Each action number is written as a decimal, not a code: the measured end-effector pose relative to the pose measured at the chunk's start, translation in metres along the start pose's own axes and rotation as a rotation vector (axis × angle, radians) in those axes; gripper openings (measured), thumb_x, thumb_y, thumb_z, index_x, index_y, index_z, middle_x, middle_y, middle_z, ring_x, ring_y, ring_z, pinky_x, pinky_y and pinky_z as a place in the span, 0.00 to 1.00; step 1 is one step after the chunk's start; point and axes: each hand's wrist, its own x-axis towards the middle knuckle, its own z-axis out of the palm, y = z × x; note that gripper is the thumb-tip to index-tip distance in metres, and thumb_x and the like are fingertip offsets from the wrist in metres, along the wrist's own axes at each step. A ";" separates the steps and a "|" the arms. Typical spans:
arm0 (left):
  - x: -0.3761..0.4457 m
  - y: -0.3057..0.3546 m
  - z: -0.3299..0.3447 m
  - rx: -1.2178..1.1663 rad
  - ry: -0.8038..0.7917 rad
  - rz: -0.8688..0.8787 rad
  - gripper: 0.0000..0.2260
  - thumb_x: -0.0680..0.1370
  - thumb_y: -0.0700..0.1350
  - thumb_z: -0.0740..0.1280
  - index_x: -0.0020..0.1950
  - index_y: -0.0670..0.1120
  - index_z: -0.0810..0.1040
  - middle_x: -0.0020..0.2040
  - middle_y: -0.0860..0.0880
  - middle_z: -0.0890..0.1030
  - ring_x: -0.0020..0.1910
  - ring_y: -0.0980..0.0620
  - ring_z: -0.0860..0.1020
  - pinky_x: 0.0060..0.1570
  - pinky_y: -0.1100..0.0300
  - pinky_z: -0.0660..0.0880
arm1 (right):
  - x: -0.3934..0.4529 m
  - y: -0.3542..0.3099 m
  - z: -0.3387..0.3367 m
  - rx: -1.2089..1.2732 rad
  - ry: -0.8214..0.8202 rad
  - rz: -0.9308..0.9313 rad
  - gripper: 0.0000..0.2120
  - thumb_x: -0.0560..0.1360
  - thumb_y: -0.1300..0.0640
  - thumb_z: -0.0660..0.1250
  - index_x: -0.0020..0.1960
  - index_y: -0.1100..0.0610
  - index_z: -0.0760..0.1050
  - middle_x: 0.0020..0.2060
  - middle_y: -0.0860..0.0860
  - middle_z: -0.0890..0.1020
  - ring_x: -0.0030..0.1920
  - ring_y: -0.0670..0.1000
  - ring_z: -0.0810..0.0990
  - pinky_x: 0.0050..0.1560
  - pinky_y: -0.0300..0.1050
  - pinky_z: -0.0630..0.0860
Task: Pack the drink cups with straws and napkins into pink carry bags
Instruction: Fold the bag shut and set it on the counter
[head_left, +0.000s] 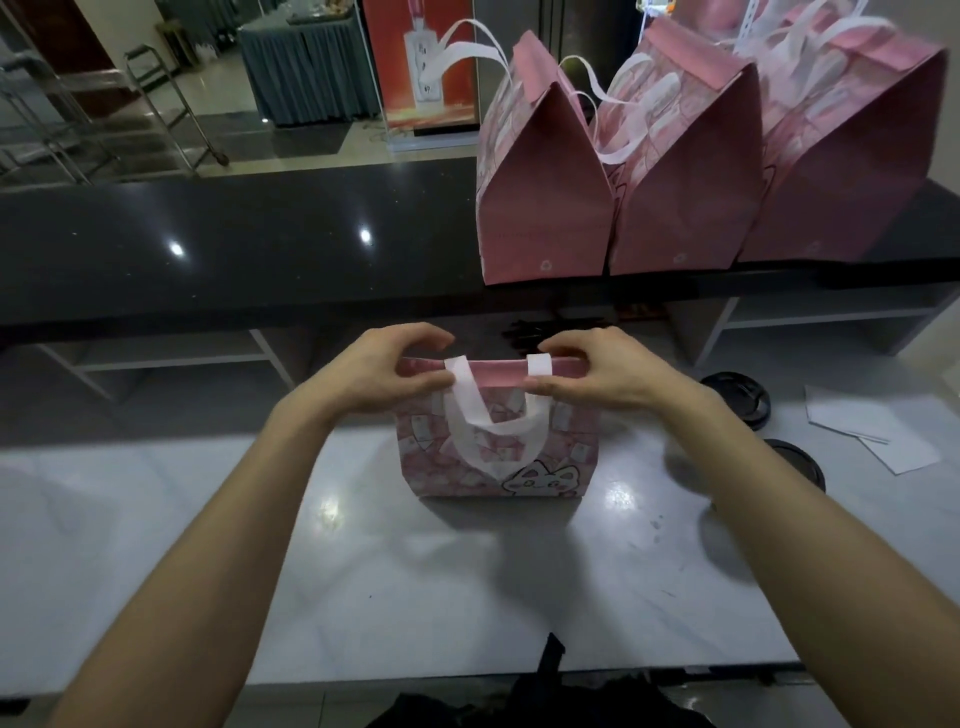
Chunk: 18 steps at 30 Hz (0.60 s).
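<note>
A pink carry bag (566, 457) with a cartoon cat print stands upright on the white counter (415, 582) in front of me. Its top edge is folded over and a white handle loop (493, 426) hangs down its front. My left hand (384, 371) pinches the folded top at the left end. My right hand (602, 376) pinches it at the right end. What is inside the bag is hidden. Three closed pink bags (545, 208) (685, 197) (852, 171) with white handles stand in a row on the raised black ledge at the back right.
Two black cup lids (737, 397) (795, 462) lie on the counter to the right, beside white napkins (872, 426). The black ledge (234, 244) runs across the back. A dark object (550, 691) sits at the counter's near edge.
</note>
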 end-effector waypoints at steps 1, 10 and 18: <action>-0.003 -0.007 -0.003 0.034 0.005 -0.006 0.21 0.79 0.55 0.78 0.71 0.58 0.81 0.65 0.60 0.82 0.62 0.58 0.81 0.57 0.60 0.80 | -0.005 0.007 -0.001 0.052 -0.014 0.020 0.51 0.60 0.14 0.71 0.75 0.42 0.77 0.61 0.34 0.80 0.60 0.41 0.81 0.60 0.44 0.79; -0.003 -0.008 0.017 0.279 0.233 0.105 0.04 0.79 0.51 0.79 0.53 0.56 0.87 0.47 0.59 0.83 0.49 0.54 0.83 0.54 0.47 0.85 | -0.016 0.014 0.024 -0.017 0.232 -0.043 0.10 0.72 0.39 0.82 0.43 0.44 0.89 0.28 0.39 0.82 0.33 0.42 0.80 0.35 0.45 0.76; -0.029 -0.028 0.044 0.154 0.545 -0.113 0.22 0.82 0.48 0.76 0.74 0.54 0.74 0.72 0.50 0.75 0.64 0.51 0.78 0.64 0.50 0.79 | -0.077 -0.008 0.046 0.186 0.229 -0.031 0.36 0.73 0.15 0.57 0.45 0.44 0.88 0.38 0.39 0.87 0.41 0.42 0.85 0.43 0.46 0.81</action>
